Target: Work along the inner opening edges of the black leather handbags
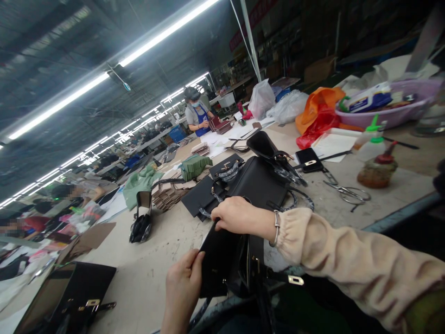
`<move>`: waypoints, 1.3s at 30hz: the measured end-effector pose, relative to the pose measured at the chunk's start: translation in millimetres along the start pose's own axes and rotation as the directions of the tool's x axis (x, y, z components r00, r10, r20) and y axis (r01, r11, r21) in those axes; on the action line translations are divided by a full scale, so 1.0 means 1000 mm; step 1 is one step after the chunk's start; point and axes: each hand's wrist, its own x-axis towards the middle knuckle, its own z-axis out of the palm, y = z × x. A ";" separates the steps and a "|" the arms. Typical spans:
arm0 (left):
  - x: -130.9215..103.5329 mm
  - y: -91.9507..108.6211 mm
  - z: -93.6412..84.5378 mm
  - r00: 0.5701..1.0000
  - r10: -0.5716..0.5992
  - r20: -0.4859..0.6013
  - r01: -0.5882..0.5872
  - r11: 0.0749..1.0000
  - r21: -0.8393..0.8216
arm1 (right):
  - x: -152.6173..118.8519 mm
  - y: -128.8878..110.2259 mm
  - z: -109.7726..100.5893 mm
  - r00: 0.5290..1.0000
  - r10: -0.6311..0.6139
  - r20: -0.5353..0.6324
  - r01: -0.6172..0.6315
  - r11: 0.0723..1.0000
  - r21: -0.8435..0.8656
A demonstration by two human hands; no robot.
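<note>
A black handbag (217,264) with gold-coloured metal fittings is tilted at the table's near edge. My left hand (184,280) pinches its left edge between thumb and fingers. Higher up, my right hand (236,215) grips the top edge of the same bag, fingers curled over it. Below my right wrist, a strap with a gold-coloured plate (295,279) sticks out. Just beyond my right hand lie more black bags (259,181), their handles wrapped in clear plastic. The lower part of the held bag falls into shadow.
Scissors (347,191), a brown glue bottle (378,170) and a purple basin (399,104) are on the right. Stacked brown pieces (170,192) and a small black bag (141,222) stand left of centre. Another black bag (74,287) is lower left. A person (198,113) works at the far end.
</note>
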 end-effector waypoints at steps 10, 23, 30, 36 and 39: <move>0.007 0.014 -0.009 0.982 -0.082 0.172 0.057 0.988 0.144 | 0.004 -0.003 -0.003 0.996 0.058 0.063 -0.058 0.998 -0.007; 0.044 0.029 -0.001 0.984 -0.021 0.177 -0.028 0.962 0.273 | -0.005 0.006 -0.012 0.999 0.041 0.029 -0.040 0.998 -0.048; 0.042 0.028 -0.001 0.985 -0.020 0.172 -0.018 0.976 0.217 | -0.003 0.012 -0.009 0.995 0.099 0.006 -0.099 0.993 -0.062; 0.042 0.029 0.000 0.984 -0.019 0.175 -0.018 0.978 0.208 | -0.003 0.012 -0.008 0.993 0.119 -0.011 -0.119 0.991 -0.053; 0.042 0.030 -0.001 0.983 -0.010 0.184 -0.029 0.978 0.205 | -0.002 0.012 -0.007 0.993 0.120 -0.017 -0.121 0.991 -0.056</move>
